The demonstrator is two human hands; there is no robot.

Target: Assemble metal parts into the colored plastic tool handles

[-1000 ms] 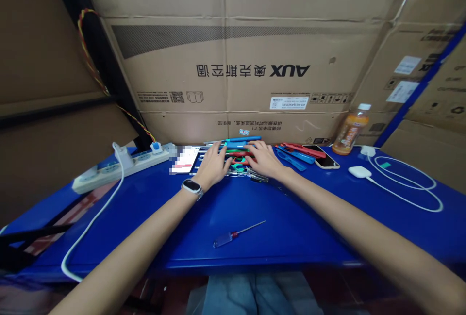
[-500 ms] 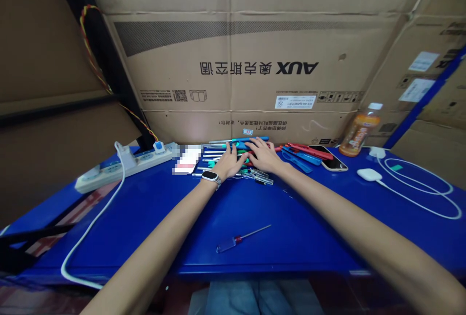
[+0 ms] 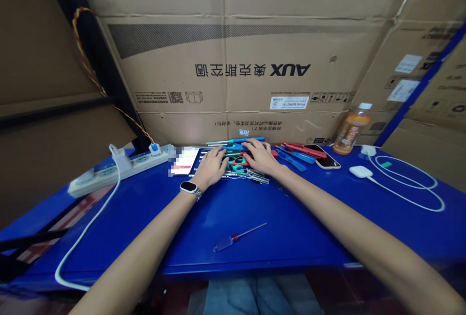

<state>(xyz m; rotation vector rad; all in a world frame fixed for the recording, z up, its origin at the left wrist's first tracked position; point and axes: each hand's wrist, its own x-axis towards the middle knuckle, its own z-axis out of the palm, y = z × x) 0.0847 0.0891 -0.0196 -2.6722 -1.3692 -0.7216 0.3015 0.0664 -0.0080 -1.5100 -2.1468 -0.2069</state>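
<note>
Several tools with long metal shafts and blue, green and red handles lie in a heap (image 3: 236, 161) at the back of the blue table. Over the left part of that heap rests my left hand (image 3: 210, 167), fingers spread on the shafts, a smartwatch (image 3: 189, 187) on its wrist. My right hand (image 3: 262, 156) lies palm down on the handle side, fingers stretched out and apart. What is under both palms is hidden. Nearer the front edge a screwdriver (image 3: 223, 243) with a clear and red handle lies alone, its shaft pointing right.
A power strip (image 3: 85, 185) with a white cable stands at the left, beside a partly blurred phone-like screen (image 3: 185, 162). To the right lie red cutters (image 3: 304, 150), blue tools (image 3: 293, 159), a phone (image 3: 329, 161), an orange drink bottle (image 3: 351, 130) and a charger (image 3: 360, 172). Cardboard (image 3: 153, 72) stands behind.
My left hand has slid left along the tools, away from my right hand, uncovering green and red handles between them. The view has shifted slightly. The lone screwdriver stays put.
</note>
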